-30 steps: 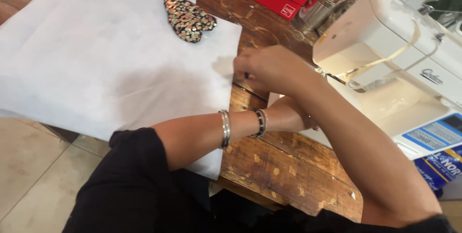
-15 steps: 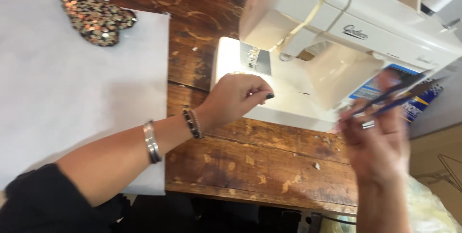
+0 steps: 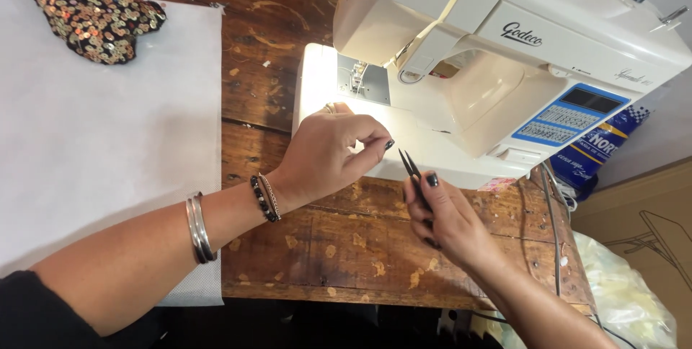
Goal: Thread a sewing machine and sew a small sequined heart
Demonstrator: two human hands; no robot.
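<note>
- Head view: left hand [image 3: 328, 153] fingers pinched together at the sewing machine [image 3: 497, 53] bed, likely on thread too fine to see.
- Right hand [image 3: 447, 219] fingers pinch black tweezers [image 3: 411, 165], tips aimed at that pinch.
- Sequined piece [image 3: 90, 14] lies on white sheet [image 3: 108, 147], left on table [image 3: 346, 241].
</note>
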